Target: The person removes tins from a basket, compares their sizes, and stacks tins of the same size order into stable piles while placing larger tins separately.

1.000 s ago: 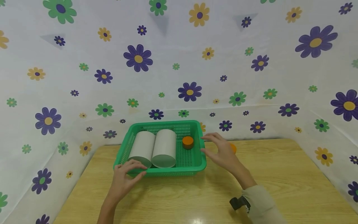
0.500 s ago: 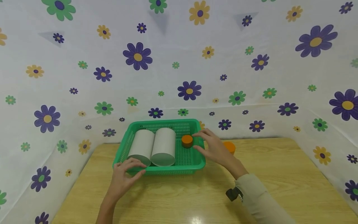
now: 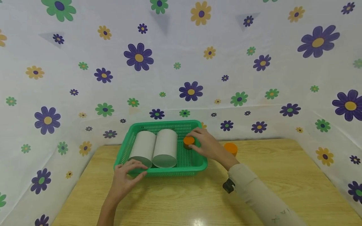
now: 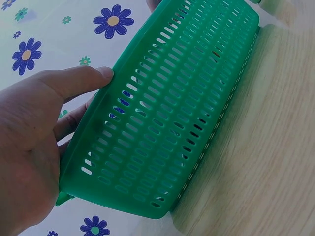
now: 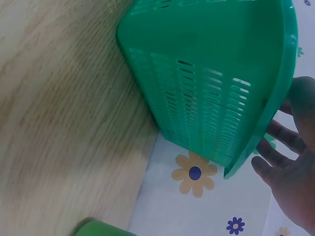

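A green plastic basket point(image 3: 181, 171) with slotted walls stands on the table. Two white cylinders point(image 3: 142, 144) lie side by side in its left part. Right of them is a short round orange piece point(image 3: 188, 142), its kind unclear. My right hand point(image 3: 207, 144) reaches over the basket's right rim, index finger and thumb around this piece; the right wrist view hides the piece behind the basket wall. My left hand point(image 3: 124, 179) holds the front left rim. In the left wrist view, the left thumb presses the green rim point(image 4: 110, 81) with fingers behind it.
Behind my right wrist, an orange-topped round object point(image 3: 231, 148) stands on the wooden table point(image 3: 268, 169). A green rounded object point(image 5: 101, 228) shows low in the right wrist view. A flower-patterned white cloth point(image 3: 169, 75) rises behind the table.
My right hand has moved left from the basket's right rim to the orange piece inside, and its fingers have come around it. The left hand stays on the rim.
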Demonstrator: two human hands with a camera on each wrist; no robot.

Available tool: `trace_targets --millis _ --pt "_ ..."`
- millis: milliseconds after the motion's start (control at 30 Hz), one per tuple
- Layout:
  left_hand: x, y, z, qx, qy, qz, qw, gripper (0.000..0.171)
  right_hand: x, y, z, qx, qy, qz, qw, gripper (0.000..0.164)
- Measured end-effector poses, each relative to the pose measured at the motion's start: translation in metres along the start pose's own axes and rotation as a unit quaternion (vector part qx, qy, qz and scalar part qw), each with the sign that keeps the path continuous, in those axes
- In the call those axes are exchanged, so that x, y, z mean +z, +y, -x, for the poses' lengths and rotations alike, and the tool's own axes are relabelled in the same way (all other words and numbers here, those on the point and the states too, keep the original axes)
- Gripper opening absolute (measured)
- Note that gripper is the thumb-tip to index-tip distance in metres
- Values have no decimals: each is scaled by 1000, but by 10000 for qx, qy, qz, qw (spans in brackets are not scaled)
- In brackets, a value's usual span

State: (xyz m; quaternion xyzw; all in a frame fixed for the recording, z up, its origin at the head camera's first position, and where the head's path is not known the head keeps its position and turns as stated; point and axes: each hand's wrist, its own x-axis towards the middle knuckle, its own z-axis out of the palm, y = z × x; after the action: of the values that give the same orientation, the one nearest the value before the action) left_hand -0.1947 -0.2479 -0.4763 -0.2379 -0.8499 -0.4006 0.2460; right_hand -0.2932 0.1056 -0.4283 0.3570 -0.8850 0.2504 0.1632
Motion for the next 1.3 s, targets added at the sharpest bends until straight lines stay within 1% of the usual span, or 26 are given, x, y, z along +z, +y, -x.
trace_targets --millis 233,400,500,700,900,1000,1067,1200,1300 --pt "-1 -1 0 69 25 6 10000 30 6 2 -19 27 -450 305 9985 35" --pt "-2 -1 -1 58 -29 -22 10000 26 10 4 -30 40 -617 395 9973 36" --pt "-3 -1 -1 18 -50 0 10000 25 11 6 -34 115 -776 442 9959 37" --pt "-2 -3 -2 58 -14 28 10000 27 16 12 -38 203 -1093 689 9914 39" --pt "-2 -2 -1 32 21 39 10000 28 23 20 -43 15 -1216 1081 9867 41" --pt "-1 -3 -2 29 0 19 10000 27 27 22 -46 -52 -1405 1366 9806 41" --pt "-1 -3 -2 25 -22 -4 10000 26 30 23 -48 -70 -1603 1624 9736 42" --pt "0 -3 -1 -25 -40 -11 10000 25 35 23 -51 -67 -2042 2106 9560 45" --pt "-1 -3 -1 -59 -41 -32 10000 25 37 23 -52 -63 -2167 2273 9494 46"
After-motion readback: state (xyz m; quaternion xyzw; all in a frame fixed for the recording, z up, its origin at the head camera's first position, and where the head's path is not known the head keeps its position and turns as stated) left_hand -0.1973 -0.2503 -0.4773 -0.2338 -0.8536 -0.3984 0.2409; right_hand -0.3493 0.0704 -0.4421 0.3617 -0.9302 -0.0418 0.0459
